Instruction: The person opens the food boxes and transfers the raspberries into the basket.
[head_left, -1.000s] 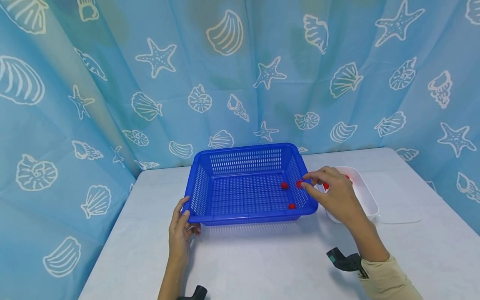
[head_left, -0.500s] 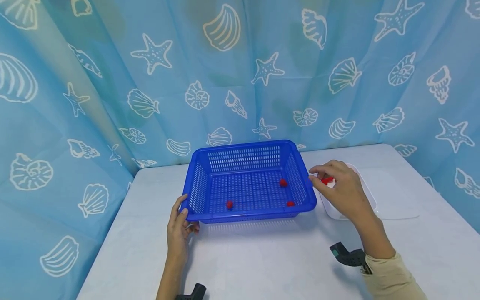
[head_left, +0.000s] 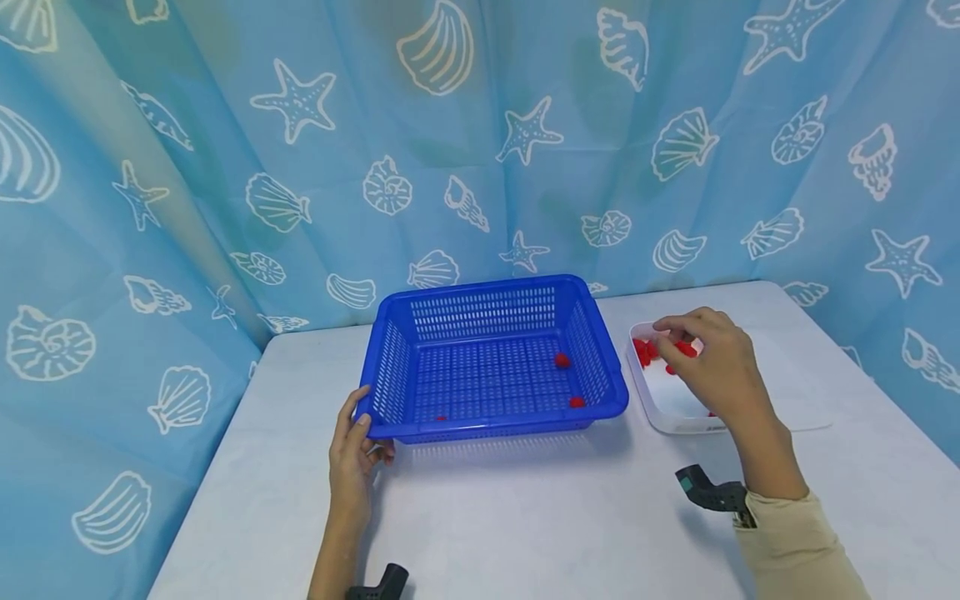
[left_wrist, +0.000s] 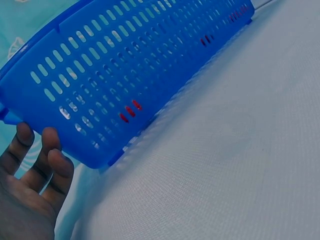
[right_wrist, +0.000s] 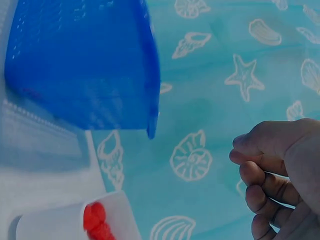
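A blue plastic basket (head_left: pixel 480 354) with slotted walls sits in the middle of the white table. My left hand (head_left: pixel 351 467) grips its front left corner, thumb and fingers at the rim. Inside lie a small red lumpy piece (head_left: pixel 562 360) near the right wall, a second red piece (head_left: pixel 577 402) at the front right, and a third red piece (head_left: pixel 441 418) mostly hidden behind the front wall. My right hand (head_left: pixel 716 362) hovers over a white tray (head_left: pixel 660 417) with its fingers loosely bent, holding nothing. Several red pieces (head_left: pixel 643 350) are gathered in the tray's far part.
A blue curtain (head_left: pixel 465 150) with white shells and starfish hangs right behind the white table (head_left: pixel 525 517). To the right of the tray lies a flat clear sheet (head_left: pixel 798 400), seen mainly by its edge.
The right hand let go of a red piece over the basket, which rolled left along the bottom to the front wall. That hand then moved right over the tray. The left hand stayed at the corner.
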